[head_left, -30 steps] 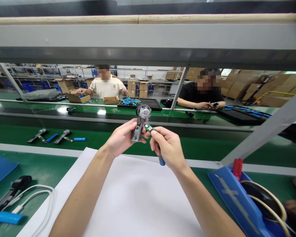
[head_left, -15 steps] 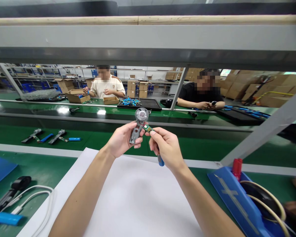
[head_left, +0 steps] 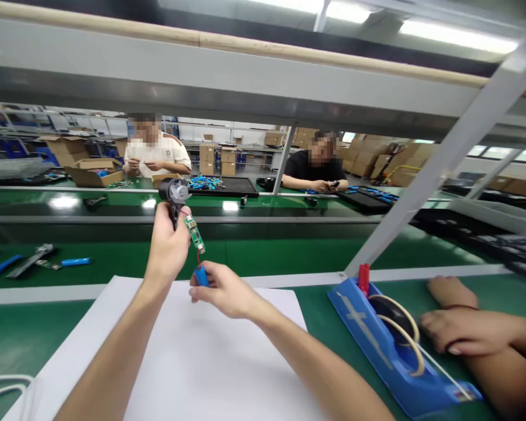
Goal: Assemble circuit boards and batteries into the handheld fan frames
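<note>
Holding a black, round-headed fan unit roughly upright in the left hand, above and beyond the far edge of the white paper sheet on the green counter. Closed around its handle with the left fingers; cannot tell how firmly. Pinching a blue cylindrical battery cell with the right fingers, over the same edge of the sheet. Joined to the cell by a thin red wire at the lower end of a narrow green circuit board. Probably light and stiff in the housing, denser and slippery at the cell, fragile at the wire joints. Best taken by handle and cell body, never by the wire.
</note>
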Demonstrator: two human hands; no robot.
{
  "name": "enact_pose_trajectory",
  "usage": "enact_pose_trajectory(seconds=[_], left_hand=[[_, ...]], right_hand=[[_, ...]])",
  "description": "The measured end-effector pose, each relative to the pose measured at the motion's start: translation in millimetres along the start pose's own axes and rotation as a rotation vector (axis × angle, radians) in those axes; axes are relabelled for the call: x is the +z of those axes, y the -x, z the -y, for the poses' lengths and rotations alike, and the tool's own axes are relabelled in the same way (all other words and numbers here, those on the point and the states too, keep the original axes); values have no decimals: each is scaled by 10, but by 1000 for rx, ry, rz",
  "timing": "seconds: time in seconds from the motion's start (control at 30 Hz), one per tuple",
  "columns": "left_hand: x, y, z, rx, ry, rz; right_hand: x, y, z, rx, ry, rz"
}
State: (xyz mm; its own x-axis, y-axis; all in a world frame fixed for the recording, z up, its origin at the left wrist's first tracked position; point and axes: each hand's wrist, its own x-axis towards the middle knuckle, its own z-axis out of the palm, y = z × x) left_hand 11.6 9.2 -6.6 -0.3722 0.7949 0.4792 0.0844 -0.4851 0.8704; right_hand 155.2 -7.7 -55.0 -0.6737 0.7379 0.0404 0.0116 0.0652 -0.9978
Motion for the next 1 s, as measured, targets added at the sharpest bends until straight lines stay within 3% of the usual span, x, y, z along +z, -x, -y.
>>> enact_pose_trajectory(seconds=[0.1, 0.2, 0.33, 0.43, 0.57, 0.7, 0.8, 0.9, 1.0], left_hand=[[-34, -30, -47, -76, 98, 27], [-4, -18, -19, -160, 189, 144], [160, 79, 63, -251, 347, 286], [312, 178, 106, -298, 460, 281], [405, 265, 148, -369, 597, 221], [433, 324, 198, -343, 704, 237], [497, 378, 251, -362, 652, 249], [546, 447, 298, -417, 569, 177], [516, 480, 357, -459, 511, 109]], right_hand=[[25, -56, -47, -132, -73, -165], [-52, -1, 65, -269, -101, -401], [-166, 86, 200, -457, 62, -588], [-184, 88, 198, -518, 123, -689], [-159, 69, 156, -544, 261, -801], [-166, 53, 111, -578, 442, -859], [-194, 17, 46, -646, 568, -881], [-195, 0, -10, -695, 783, -916], [-165, -21, -56, -613, 992, -919]])
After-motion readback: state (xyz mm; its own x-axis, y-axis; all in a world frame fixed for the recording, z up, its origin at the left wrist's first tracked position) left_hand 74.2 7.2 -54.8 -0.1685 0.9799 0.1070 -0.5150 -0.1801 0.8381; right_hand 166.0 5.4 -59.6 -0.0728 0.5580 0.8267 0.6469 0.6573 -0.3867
